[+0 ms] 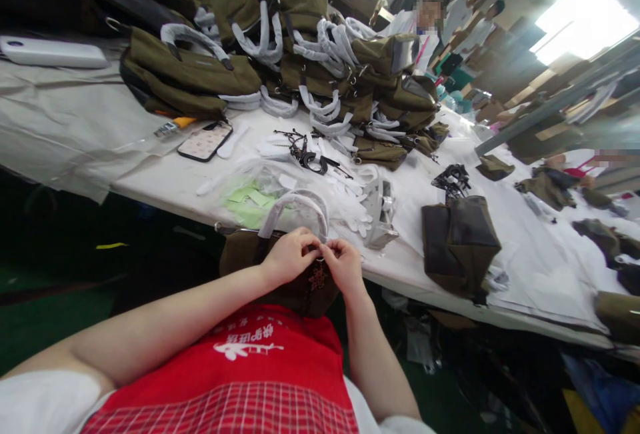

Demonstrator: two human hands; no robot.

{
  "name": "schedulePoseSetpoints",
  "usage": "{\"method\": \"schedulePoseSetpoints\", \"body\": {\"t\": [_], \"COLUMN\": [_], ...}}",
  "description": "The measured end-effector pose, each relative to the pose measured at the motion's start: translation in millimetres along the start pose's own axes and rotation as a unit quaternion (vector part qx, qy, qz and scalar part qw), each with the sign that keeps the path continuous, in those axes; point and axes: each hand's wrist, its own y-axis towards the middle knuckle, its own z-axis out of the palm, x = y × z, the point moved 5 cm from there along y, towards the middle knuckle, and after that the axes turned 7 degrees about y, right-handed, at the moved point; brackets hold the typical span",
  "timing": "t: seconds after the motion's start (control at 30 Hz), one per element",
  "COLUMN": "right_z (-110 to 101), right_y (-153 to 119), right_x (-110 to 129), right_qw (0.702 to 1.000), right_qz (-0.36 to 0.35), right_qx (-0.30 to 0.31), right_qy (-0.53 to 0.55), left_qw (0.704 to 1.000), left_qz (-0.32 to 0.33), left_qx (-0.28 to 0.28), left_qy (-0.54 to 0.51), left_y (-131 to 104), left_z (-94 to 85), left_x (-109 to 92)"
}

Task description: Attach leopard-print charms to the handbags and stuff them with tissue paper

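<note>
An olive-brown handbag (240,252) rests against my apron at the table's front edge. Its handle (295,201), wrapped in pale film, stands up above it. My left hand (293,255) and my right hand (345,264) meet with pinched fingertips beside the handle's right foot. From between the fingers hangs a dark openwork bag charm (318,277), lying over the bag's side. The small fitting at the fingertips is mostly hidden.
Many similar bags (195,77) are heaped at the back. Clear plastic with green paper (250,197), dark charms (303,151), a metal dispenser (383,211) and a phone (206,141) lie nearby. Another bag (460,244) stands right. A co-worker (427,21) is across the table.
</note>
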Motion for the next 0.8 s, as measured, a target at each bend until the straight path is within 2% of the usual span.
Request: {"method": "schedulePoseSetpoints", "body": {"t": [0.07,0.13,0.23,0.33,0.4,0.5,0.63,0.7,0.8], "right_z": [-1.5,-6.3,-14.8,-18.3,-18.9,-20.0,-22.5,-25.3,-28.8], "right_y": [-2.0,-5.5,-15.0,-26.5,-32.8,-39.3,-46.4,-49.9,-53.3], "right_x": [-3.1,-7.9,-13.3,-8.4,-4.0,-1.5,8.6,13.9,18.7], "right_qw": [0.999,0.995,0.973,0.947,0.943,0.963,0.994,0.998,0.998], "right_qz": [0.017,0.048,0.1,0.098,0.084,0.073,-0.01,-0.049,-0.07], "right_qx": [0.006,0.008,0.034,0.09,0.094,0.046,0.028,0.021,0.007], "right_qy": [0.033,0.089,0.204,0.293,0.308,0.254,0.109,0.043,-0.002], "left_qw": [0.999,0.988,0.945,0.913,0.909,0.917,0.954,0.971,0.981], "left_qz": [0.001,-0.06,-0.185,-0.23,-0.224,-0.193,-0.095,-0.049,-0.012], "left_qx": [0.027,0.062,0.101,0.113,0.124,0.146,0.159,0.148,0.145], "left_qy": [-0.044,-0.125,-0.252,-0.316,-0.33,-0.319,-0.236,-0.181,-0.13], "left_y": [3.0,4.5,2.3,0.5,0.1,-1.8,-5.0,-6.4,-8.1], "left_z": [4.2,10.3,16.4,14.2,11.7,8.8,0.8,-4.9,-9.6], "left_x": [2.5,10.4,19.8,17.9,12.9,3.6,-12.3,-19.3,-26.2]}}
